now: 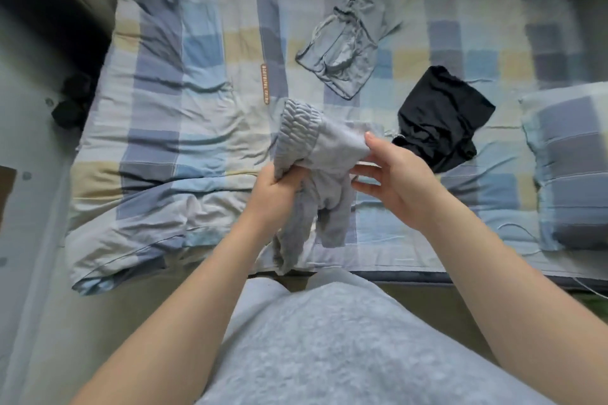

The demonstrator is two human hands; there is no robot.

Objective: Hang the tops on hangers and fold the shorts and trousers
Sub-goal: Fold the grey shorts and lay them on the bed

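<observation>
My left hand [274,189] grips the grey trousers [329,144] over the bed [427,19]; my right hand [394,180] pinches their waist, thumb on top. Shorts [345,52] and a black garment [441,115] lie beyond my hands.

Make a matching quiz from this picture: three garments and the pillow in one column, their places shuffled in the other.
1 grey garment
2 blue-grey shorts
3 black garment
4 pillow

A crumpled on the bed, left of the pillow
B at the bed's right edge
C held by left hand and right hand
D flat on the bed, farthest away

Pairs: 1-C, 2-D, 3-A, 4-B
</observation>
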